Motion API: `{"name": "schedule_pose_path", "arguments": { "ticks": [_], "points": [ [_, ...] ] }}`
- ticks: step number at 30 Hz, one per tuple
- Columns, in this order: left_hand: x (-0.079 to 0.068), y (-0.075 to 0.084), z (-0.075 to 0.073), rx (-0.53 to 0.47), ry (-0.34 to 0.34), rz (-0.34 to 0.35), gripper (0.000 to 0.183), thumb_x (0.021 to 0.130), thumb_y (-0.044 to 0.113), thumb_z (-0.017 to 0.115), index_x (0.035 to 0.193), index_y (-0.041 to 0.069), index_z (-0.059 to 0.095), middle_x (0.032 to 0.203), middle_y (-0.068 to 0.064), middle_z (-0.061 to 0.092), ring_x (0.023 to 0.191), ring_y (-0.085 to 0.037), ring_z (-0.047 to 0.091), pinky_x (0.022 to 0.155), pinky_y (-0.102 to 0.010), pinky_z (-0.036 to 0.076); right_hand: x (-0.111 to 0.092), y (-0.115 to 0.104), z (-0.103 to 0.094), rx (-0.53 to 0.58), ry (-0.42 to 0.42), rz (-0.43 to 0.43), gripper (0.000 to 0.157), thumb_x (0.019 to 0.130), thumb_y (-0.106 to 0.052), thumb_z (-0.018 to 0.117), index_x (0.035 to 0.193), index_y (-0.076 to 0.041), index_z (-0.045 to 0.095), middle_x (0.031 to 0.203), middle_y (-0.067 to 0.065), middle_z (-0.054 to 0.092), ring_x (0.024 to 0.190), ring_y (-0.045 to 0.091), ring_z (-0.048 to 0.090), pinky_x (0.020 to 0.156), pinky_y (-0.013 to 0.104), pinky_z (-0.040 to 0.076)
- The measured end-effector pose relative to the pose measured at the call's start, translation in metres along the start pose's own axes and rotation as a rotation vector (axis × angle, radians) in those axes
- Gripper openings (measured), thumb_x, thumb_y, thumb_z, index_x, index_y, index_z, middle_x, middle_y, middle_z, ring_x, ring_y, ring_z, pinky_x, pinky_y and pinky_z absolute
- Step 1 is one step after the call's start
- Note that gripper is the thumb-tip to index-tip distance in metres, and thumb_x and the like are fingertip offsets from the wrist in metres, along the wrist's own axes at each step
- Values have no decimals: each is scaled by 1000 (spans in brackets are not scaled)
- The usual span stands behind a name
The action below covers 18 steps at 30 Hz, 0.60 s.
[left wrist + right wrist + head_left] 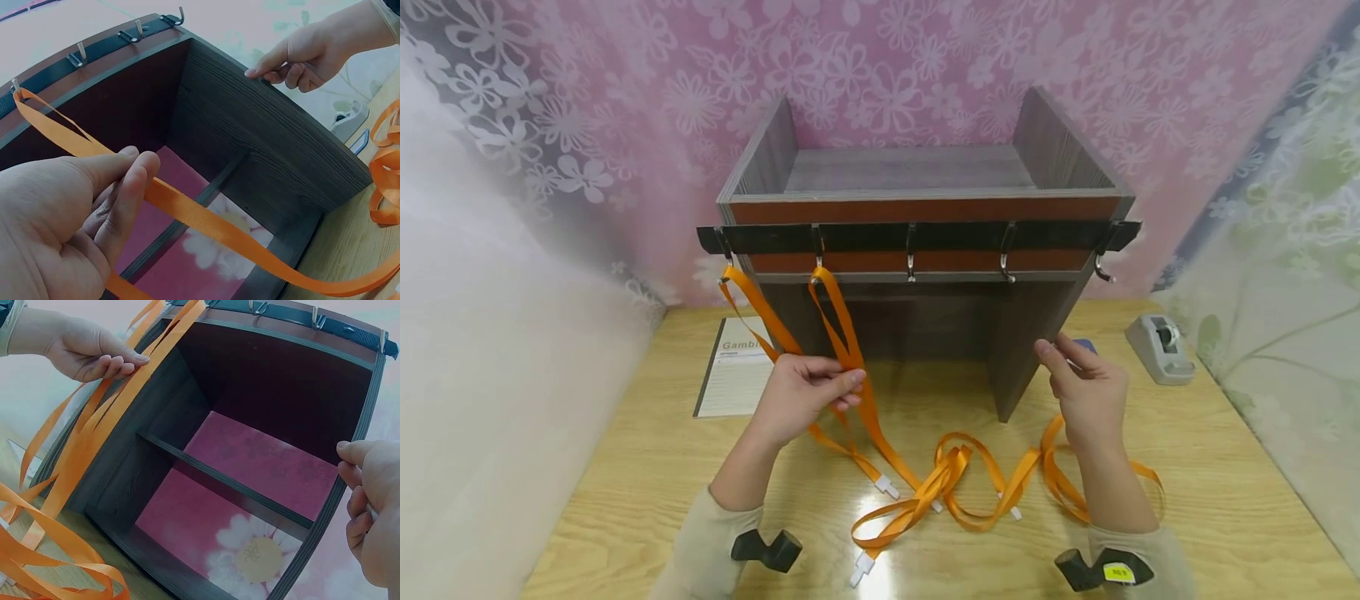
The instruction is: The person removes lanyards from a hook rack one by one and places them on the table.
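An orange lanyard [837,312] hangs by its loop from the second hook [818,271] from the left. My left hand [808,392] pinches its strap between thumb and fingers, below the hook. Another orange lanyard [763,312] hangs from the leftmost hook, passing behind that hand. My right hand [1093,396] holds the front edge of the wooden shelf's side panel [350,481], thumb on the edge and fingers curled at its outer side. More orange lanyards [951,475] with white clips [863,568] lie tangled on the table between my forearms.
The grey wooden shelf [917,171] stands against a floral backdrop, with a black hook rail [865,239] across its front. A notebook [730,375] lies to the left on the table [617,467]. At the right stands a tape dispenser [1161,350], near a blue object [1084,344] partly hidden.
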<state>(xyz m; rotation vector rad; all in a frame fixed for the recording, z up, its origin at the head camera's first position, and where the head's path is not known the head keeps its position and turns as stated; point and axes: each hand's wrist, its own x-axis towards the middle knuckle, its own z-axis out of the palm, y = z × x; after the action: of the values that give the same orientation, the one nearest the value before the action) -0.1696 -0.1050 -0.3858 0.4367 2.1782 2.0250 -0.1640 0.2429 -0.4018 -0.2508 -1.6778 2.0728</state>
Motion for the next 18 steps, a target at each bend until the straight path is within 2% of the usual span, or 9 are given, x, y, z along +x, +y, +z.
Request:
{"name": "schedule_pose_path", "arguments": {
  "ticks": [3, 6, 12, 18],
  "points": [
    [-1, 2, 1, 2, -1, 5, 23, 90, 16, 76, 96, -6, 76, 86, -18, 77, 75, -37, 75, 70, -57, 61, -1, -1, 1, 10, -4, -1, 22, 85, 0, 77, 107, -3, 78, 71, -5, 72, 48, 5, 48, 42, 15, 30],
    [-3, 5, 2, 8, 13, -2, 22, 90, 18, 76, 92, -5, 76, 84, -17, 77, 75, -41, 74, 69, -55, 62, -2, -2, 2, 8, -2, 9, 20, 84, 0, 78, 104, -3, 79, 71, -5, 72, 48, 5, 49, 42, 14, 31],
    [-6, 12, 2, 28, 16, 11, 22, 90, 18, 76, 89, -4, 76, 84, -19, 76, 68, -25, 76, 66, -50, 63, -4, -5, 2, -70, 9, 45, 21, 83, -6, 81, 105, -5, 79, 76, -6, 74, 51, 4, 50, 44, 13, 35],
    [-6, 26, 2, 63, 24, 57, 21, 91, 19, 75, 90, -2, 77, 83, -18, 76, 67, -24, 75, 64, -44, 64, -2, -9, 1, -83, 9, 57, 26, 83, -9, 81, 108, -3, 78, 78, -5, 74, 53, 5, 51, 44, 14, 33]
  ]
}}
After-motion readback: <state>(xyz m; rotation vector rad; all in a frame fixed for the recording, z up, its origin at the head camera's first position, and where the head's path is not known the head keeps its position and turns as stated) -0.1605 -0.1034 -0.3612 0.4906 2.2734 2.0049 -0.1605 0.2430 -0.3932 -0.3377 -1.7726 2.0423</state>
